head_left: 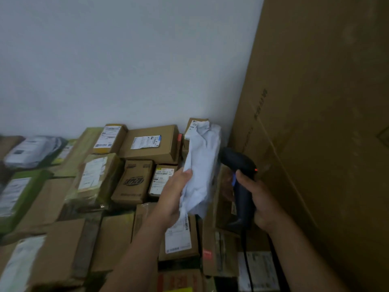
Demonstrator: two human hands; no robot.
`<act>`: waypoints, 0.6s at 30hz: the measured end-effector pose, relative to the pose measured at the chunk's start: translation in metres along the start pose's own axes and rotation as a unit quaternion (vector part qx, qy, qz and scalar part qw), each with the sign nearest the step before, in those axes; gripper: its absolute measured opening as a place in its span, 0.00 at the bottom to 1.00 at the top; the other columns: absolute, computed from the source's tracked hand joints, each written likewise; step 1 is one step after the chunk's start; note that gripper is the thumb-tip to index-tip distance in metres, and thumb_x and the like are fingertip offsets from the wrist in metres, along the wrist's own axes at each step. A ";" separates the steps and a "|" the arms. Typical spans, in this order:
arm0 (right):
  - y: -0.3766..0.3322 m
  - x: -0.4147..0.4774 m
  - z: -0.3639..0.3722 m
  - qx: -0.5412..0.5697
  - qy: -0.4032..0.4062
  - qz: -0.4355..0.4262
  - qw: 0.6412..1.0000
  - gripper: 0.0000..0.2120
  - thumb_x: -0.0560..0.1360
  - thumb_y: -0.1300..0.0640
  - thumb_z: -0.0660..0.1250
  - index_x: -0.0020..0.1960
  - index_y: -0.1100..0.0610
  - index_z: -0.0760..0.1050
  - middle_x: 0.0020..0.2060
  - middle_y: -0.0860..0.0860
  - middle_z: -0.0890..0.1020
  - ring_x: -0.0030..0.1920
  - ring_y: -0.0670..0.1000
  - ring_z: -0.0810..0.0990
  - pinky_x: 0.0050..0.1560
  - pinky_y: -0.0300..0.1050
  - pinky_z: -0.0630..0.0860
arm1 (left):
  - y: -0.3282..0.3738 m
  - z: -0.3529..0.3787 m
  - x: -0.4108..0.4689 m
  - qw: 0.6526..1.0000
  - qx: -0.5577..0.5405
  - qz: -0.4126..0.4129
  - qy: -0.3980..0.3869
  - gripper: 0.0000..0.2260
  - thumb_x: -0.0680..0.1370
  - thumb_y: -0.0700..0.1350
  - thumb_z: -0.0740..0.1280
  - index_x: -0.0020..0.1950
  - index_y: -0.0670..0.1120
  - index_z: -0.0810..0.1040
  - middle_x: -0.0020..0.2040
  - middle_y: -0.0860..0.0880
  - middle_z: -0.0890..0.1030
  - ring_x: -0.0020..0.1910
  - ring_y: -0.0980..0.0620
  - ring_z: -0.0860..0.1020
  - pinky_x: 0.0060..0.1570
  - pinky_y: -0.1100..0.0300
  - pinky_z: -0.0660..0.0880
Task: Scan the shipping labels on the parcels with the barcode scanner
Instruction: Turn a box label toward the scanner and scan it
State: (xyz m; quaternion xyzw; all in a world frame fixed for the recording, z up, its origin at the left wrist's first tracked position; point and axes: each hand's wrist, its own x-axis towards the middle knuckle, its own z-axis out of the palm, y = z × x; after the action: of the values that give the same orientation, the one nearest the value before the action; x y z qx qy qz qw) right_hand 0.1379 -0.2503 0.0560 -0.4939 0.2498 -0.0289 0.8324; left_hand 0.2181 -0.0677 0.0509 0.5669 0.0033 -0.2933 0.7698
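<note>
A: Located white poly mailer (202, 165)?
B: Clamped lengthwise near upright in left hand (174, 194) fingers. Gripping barcode scanner (240, 165) in curled right hand (263, 203) fingers, just right of it, pointing left at its hidden face.

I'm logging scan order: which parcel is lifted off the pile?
The crumpled white soft bag, held in the left hand in front of the black scanner that the right hand grips. The cardboard boxes all lie in the pile.

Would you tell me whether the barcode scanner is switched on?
Likely on: a small red light glows on the barcode scanner, gripped in the right hand.
</note>
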 end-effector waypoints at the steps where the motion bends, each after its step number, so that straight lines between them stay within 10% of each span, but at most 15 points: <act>1: 0.000 -0.004 0.002 0.005 -0.006 -0.008 1.000 0.25 0.64 0.50 0.74 0.53 0.66 0.80 0.45 0.59 0.85 0.44 0.58 0.85 0.44 0.52 0.83 | -0.003 0.001 -0.007 1.000 0.007 -0.003 -0.029 0.12 0.77 0.49 0.68 0.59 0.47 0.80 0.51 0.45 0.85 0.49 0.49 0.84 0.44 0.58 0.79; 5: -0.002 -0.019 0.008 -0.056 -0.037 -0.079 0.995 0.12 0.64 0.47 0.77 0.43 0.52 0.85 0.44 0.54 0.87 0.48 0.54 0.86 0.41 0.46 0.82 | -0.006 0.006 -0.024 0.970 0.219 0.089 0.049 0.10 0.83 0.49 0.61 0.61 0.57 0.78 0.55 0.53 0.84 0.53 0.54 0.83 0.52 0.55 0.78; 10: 0.002 -0.032 0.015 -0.162 -0.021 -0.147 0.976 0.13 0.65 0.42 0.76 0.48 0.43 0.85 0.47 0.50 0.87 0.50 0.52 0.86 0.50 0.52 0.82 | 0.001 0.009 -0.050 0.973 0.216 0.074 0.020 0.23 0.75 0.69 0.60 0.60 0.55 0.79 0.51 0.56 0.85 0.49 0.58 0.83 0.48 0.61 0.78; 18: -0.002 -0.051 0.012 -0.214 -0.049 -0.116 0.969 0.05 0.69 0.47 0.76 0.43 0.47 0.84 0.40 0.55 0.86 0.38 0.54 0.86 0.36 0.47 0.82 | -0.007 -0.022 -0.053 0.939 0.289 0.054 0.180 0.15 0.73 0.50 0.75 0.57 0.52 0.77 0.48 0.55 0.83 0.43 0.56 0.83 0.36 0.62 0.77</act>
State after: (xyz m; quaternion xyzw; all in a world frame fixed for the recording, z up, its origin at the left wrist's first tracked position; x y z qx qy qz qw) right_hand 0.0994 -0.2265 0.0826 -0.6871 0.1502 -0.0469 0.7094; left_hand 0.1777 -0.0262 0.0551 0.8075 0.0268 -0.1326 0.5741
